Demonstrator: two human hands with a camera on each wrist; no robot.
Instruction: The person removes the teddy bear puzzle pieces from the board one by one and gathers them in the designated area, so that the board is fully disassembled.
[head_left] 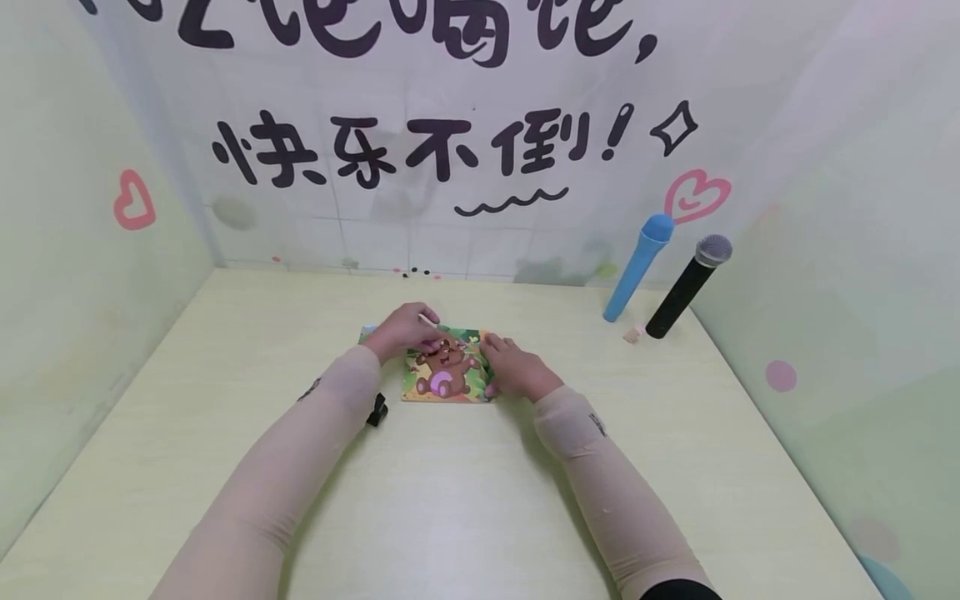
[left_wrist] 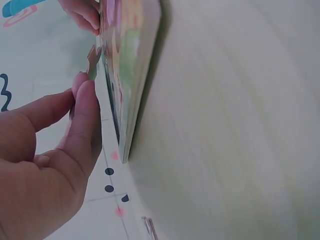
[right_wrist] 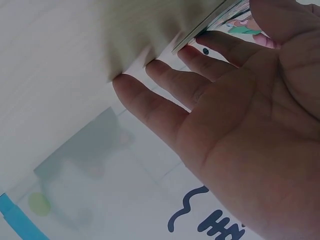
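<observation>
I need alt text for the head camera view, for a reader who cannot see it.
Two hands work on a bear picture puzzle board on a pale table: the left hand pinches a small piece over it, the right hand rests on its right edge. A blue microphone and a black microphone lean against the wall.

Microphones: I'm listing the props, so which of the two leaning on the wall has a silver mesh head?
The black microphone, the one farther right. The blue microphone beside it has a blue head matching its body.
</observation>
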